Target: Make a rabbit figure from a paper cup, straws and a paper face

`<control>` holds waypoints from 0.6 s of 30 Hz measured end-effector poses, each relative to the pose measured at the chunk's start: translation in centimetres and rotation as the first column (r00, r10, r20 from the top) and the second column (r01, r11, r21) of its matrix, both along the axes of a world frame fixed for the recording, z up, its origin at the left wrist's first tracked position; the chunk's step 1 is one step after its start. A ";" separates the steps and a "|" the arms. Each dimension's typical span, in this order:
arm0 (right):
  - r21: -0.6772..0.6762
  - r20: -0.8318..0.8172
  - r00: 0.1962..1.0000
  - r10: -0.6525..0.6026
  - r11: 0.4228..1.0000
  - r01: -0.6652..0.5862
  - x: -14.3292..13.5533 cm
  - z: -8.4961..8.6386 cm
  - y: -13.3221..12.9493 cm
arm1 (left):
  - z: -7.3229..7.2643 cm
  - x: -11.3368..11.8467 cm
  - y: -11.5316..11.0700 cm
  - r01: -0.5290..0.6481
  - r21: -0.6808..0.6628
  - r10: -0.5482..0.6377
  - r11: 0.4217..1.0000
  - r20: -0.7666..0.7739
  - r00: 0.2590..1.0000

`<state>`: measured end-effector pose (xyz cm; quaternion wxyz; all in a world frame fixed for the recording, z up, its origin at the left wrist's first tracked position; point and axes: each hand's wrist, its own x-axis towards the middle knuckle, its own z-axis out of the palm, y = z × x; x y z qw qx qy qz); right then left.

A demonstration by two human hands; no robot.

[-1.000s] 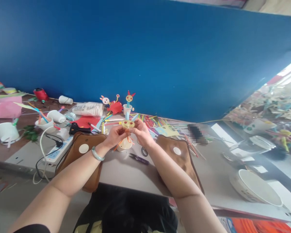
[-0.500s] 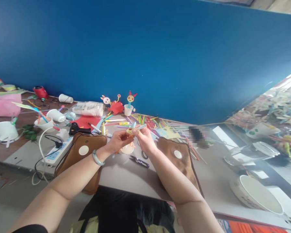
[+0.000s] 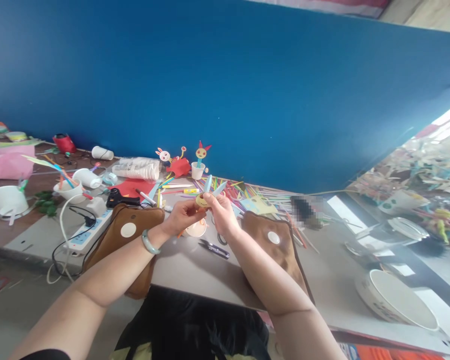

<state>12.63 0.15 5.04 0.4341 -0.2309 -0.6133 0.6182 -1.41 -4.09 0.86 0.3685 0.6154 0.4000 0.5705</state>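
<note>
Our right hand [image 3: 222, 214] pinches the right edge of a small yellow face [image 3: 201, 201] between thumb and fingers. Our left hand [image 3: 183, 218], a pale bracelet [image 3: 150, 243] at its wrist, is closed on the lower left edge. Two light blue ears [image 3: 208, 183] rise from behind the face, which we hold over the table [image 3: 195, 275], in front of us. Just below our hands, partly hidden, is a white cup [image 3: 195, 231]. Nearer us lie dark snips [image 3: 214, 248]. Brown cushions, one to the left [image 3: 116, 250] and one to the right [image 3: 264, 222], lie under or beside our forearms. Beyond the left cushion are a black glue gun [image 3: 120, 198] and a white power strip [image 3: 90, 234]. Farther back, coloured strips [image 3: 243, 192] spread loosely, and a red-eared figure [image 3: 201, 152] stands in a cup before the blue wall [image 3: 225, 90]. At far right sits a white bowl [image 3: 403, 300].
</note>
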 end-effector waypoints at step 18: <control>-0.141 0.023 0.999 -0.039 0.989 0.042 -0.5 0.5 2.6 | -0.1 -1.0 0.9 -0.093 -0.107 0.114 0.990 0.210 0.971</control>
